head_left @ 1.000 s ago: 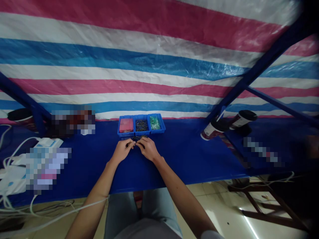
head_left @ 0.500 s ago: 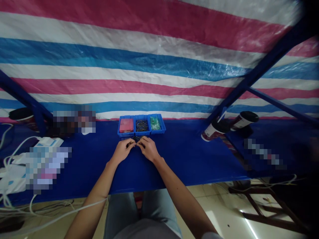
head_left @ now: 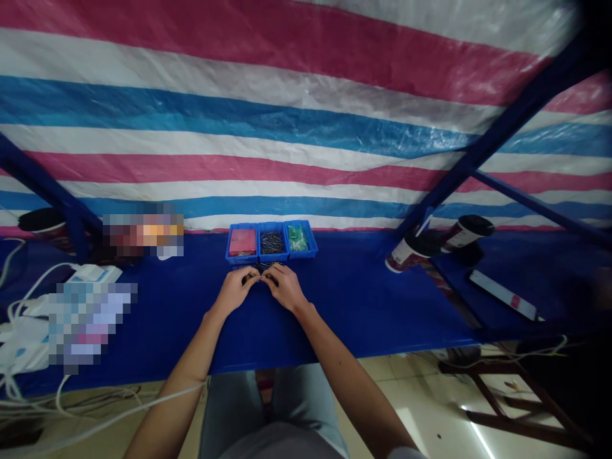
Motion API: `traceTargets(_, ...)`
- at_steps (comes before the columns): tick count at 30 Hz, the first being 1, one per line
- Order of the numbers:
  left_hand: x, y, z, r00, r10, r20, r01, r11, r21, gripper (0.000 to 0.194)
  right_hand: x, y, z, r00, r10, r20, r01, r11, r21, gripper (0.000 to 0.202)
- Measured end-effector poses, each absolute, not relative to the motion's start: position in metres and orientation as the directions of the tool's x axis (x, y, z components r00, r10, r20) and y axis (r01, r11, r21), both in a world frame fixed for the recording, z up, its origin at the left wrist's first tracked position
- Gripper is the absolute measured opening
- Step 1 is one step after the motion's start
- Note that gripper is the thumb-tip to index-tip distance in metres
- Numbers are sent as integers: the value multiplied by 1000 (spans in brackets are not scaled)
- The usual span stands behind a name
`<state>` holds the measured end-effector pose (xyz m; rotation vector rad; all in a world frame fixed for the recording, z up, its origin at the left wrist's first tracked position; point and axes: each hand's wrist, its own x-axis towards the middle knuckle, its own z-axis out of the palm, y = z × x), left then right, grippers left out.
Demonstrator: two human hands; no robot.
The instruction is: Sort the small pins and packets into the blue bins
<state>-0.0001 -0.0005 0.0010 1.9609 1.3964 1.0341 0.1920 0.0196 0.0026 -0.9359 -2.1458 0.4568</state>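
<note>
My left hand (head_left: 235,287) and my right hand (head_left: 285,285) meet fingertip to fingertip over the blue table. Both are closed in a pinch around something small and thin that is too small to name. Just beyond the fingers lie dark, thin pieces like screws (head_left: 268,266), partly hidden by my hands. Behind them three blue bins stand in a row. In the left bin are flat pink pieces (head_left: 243,242), in the middle one dark screw-like pieces (head_left: 272,242), and in the right one small green and clear pieces (head_left: 298,238).
White power strips and cables (head_left: 95,274) crowd the table's left side, beside a blurred-out patch. Lidded cups (head_left: 404,255) stand at the right by a blue frame post (head_left: 454,172). A phone-like slab (head_left: 504,295) lies further right. Striped sheeting (head_left: 287,146) hangs behind.
Both hands stay nearly in place, still pinched together, with only slight finger movement. The bins and the things around them have not moved.
</note>
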Motion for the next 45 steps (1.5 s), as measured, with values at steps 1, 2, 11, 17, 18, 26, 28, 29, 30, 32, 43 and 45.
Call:
traceTargets(1,0,0,1,175,941,291,542,-338,769,16,192,19,3,-464,740,487,477,672,-566,8)
traceTargets(2,0,0,1,173,941,292,538,-339,772,16,192,19,2,-466,739,487,477,673,-565,8)
traceTargets(11,2,-3,4,142,936,322,511,-348,786,16,193,19,3,-472,742,477,491,670,-557,14)
traceTargets(17,3,-3,7,137,930,342,530,-360,768,15,193,19,3,-474,744,471,503,668,-549,17)
traceTargets(18,3,-4,7,138,929,345,540,-362,760,15,193,19,4,-474,744,470,502,667,-550,17)
traceTargets(26,4,-4,10,164,913,372,560,-397,728,19,193,18,5,-484,739,468,498,673,-547,17)
traceTargets(28,4,-4,10,163,911,379,565,-401,721,21,193,18,5,-491,736,467,499,677,-541,17)
traceTargets(29,4,-4,10,162,910,381,567,-402,719,21,193,18,5,-494,734,465,500,678,-539,17)
traceTargets(30,4,-4,10,160,910,382,570,-401,717,22,192,17,5,-497,734,463,501,678,-538,17)
traceTargets(32,4,-3,11,160,912,377,572,-397,717,24,192,17,5,-500,734,461,502,678,-537,17)
traceTargets(43,2,-4,11,173,917,359,582,-389,714,31,192,14,9,-545,702,458,509,711,-485,18)
traceTargets(45,2,-4,12,176,917,358,580,-390,715,32,192,13,9,-547,698,462,514,716,-472,18)
